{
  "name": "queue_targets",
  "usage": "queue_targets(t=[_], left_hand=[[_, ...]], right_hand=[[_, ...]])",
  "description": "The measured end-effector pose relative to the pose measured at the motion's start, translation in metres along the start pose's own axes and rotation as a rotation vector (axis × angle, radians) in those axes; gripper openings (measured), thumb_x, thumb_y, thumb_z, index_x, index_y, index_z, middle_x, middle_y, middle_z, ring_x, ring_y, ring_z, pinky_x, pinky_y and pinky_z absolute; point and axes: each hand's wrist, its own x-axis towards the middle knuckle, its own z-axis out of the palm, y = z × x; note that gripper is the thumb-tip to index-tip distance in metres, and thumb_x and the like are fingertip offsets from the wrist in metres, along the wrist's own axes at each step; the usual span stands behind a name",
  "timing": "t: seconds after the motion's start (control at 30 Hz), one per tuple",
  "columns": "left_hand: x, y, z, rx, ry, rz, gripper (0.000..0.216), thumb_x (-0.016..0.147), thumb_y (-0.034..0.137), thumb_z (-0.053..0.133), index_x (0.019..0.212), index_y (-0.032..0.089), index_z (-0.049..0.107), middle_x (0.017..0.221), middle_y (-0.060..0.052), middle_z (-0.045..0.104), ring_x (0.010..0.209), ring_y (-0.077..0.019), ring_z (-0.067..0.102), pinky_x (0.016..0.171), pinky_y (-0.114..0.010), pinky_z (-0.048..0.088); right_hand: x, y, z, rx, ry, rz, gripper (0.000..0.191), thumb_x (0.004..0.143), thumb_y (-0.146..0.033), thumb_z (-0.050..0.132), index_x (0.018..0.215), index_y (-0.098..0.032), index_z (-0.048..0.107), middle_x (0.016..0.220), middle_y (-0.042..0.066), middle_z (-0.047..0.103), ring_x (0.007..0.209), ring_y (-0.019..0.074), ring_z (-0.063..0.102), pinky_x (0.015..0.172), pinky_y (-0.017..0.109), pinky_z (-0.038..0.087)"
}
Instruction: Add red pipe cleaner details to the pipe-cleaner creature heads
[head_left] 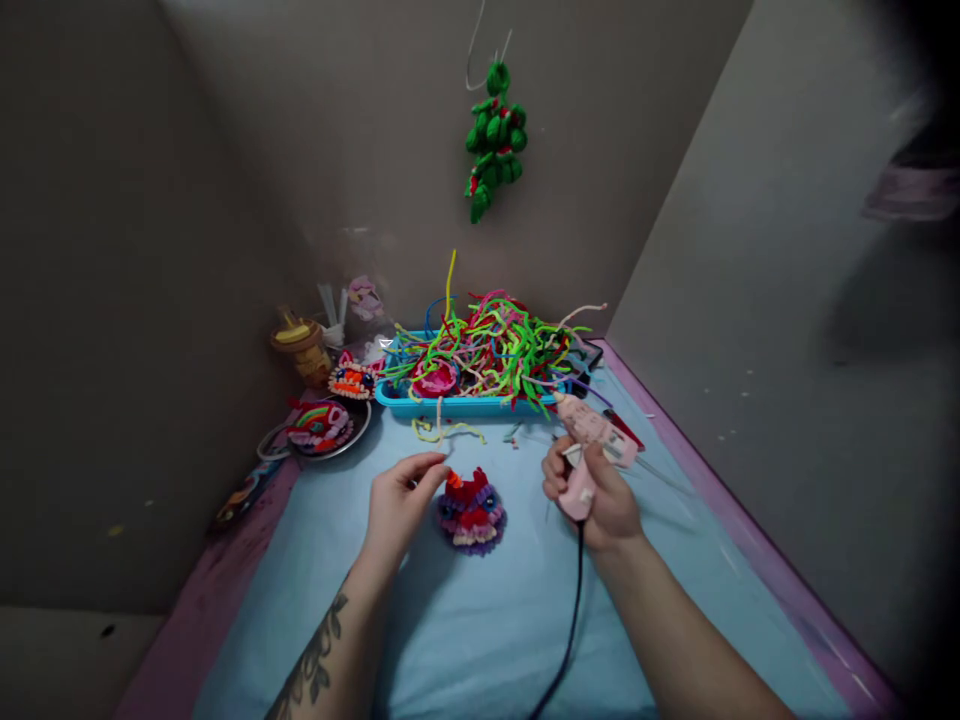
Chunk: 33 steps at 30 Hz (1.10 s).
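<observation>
Right hand (596, 495) closed round a pink glue gun (592, 450), nozzle aimed up toward the far edge of the worktop (487, 640), cord (574, 600) trailing back to the near edge between the forearms. Left hand (401, 500) pinching something small at the fingertips, too small to make out, just left of the fuzzy head (472, 512). Head sitting mid-worktop, between the two hands, apart from the right, nearly touching the left thumb.

Likely trouble:
- Hot nozzle close to bare fingers; a burn if the pinched bit is glued while held that tight.
- Glue strings or drips on the blue cover, or on the head's fuzz, matting it where not wanted.
- Cord dragging across the worktop; could catch the right forearm and jerk the aim, or sweep the head aside.
- Head unpinned, light by the look of it; liable to slide or tip under the nozzle's push unless steadied.
- Loose stems (446, 430) lying just before the tray (450, 405) at the far edge, more spilling over its rim; easy to snag with the gun on a reach.
- Finished pieces on the plate (322, 430) at the far left corner, well apart, probably safe.
</observation>
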Motion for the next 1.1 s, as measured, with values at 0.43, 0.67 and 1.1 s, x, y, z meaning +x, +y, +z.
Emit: queue_targets(t=[0.43,0.67,1.1], left_hand=[[0.002,0.002,0.009,0.831,-0.241,0.585,0.014,0.084,0.028,0.059,0.087,0.022,0.071,0.075,-0.004,0.07,0.074,-0.0176,0.063,0.07,-0.027,0.046],[0.002,-0.002,0.009,0.856,-0.279,0.553,0.018,0.084,0.031,0.057,0.091,0.024,0.072,0.078,-0.005,0.07,0.074,-0.0183,0.063,0.073,-0.028,0.046],[0.001,0.001,0.013,0.901,-0.319,0.548,0.019,0.085,0.032,0.056,0.087,0.024,0.073,0.072,-0.006,0.068,0.07,-0.0188,0.061,0.07,-0.028,0.044]], right_hand=[[0.031,-0.002,-0.032,0.201,0.333,0.107,0.026,0.076,-0.04,0.066,0.075,-0.015,0.057,0.053,-0.001,0.057,0.039,0.0076,0.048,0.036,0.016,0.041],[0.03,0.0,-0.032,0.195,0.306,0.104,0.028,0.072,-0.04,0.07,0.075,-0.016,0.056,0.053,-0.002,0.057,0.039,0.0076,0.05,0.036,0.017,0.042],[0.026,-0.003,-0.025,0.189,0.261,0.113,0.027,0.074,-0.04,0.068,0.076,-0.016,0.057,0.054,-0.002,0.057,0.04,0.0073,0.048,0.037,0.016,0.041]])
